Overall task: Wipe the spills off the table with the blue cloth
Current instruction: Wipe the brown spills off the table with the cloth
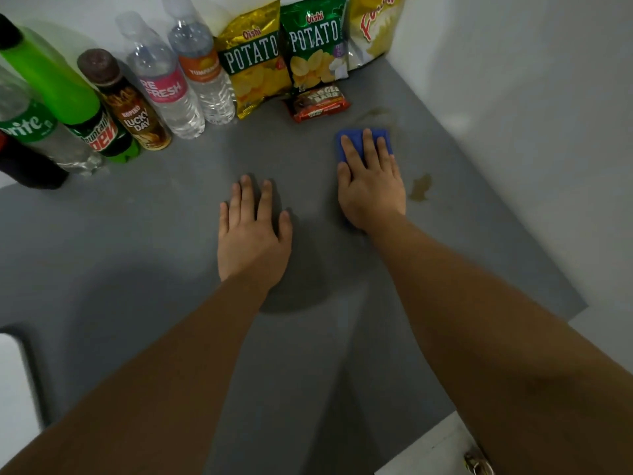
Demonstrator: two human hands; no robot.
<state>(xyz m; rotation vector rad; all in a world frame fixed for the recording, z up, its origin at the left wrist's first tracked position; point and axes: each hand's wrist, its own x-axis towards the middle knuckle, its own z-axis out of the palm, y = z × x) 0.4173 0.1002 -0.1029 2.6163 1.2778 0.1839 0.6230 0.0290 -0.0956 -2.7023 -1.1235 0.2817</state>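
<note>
On the grey table [144, 241], toward its far right corner, I see my right hand [371, 186] pressed palm-down on the blue cloth [356, 140]. The fingers [368, 145] lie extended and slightly spread across the cloth, pinning it flat against the surface rather than curling around it; the cloth shows beyond the fingertips and beside the index finger, with a sliver visible at the heel of the palm. A brownish spill [420, 188] sits on the table just right of this hand, apart from the cloth. A fainter smear [375, 114] lies just beyond the cloth's far edge, near the wall. My left hand [253, 234] rests flat on the bare table, left of the right hand and nearer to me, fingers straight and released, holding nothing.

Along the back wall, from left to right, stand a Sprite bottle [27, 132], a Mountain Dew bottle [68, 94], a Lucky Day bottle [130, 108], two clear water bottles [164, 84], a gold potato chip bag [255, 60], a green potato chip bag [315, 46] and a yellow snack bag [373, 25]. A small red-brown snack bar pack [318, 102] lies in front of the green bag, well clear of the cloth.
</note>
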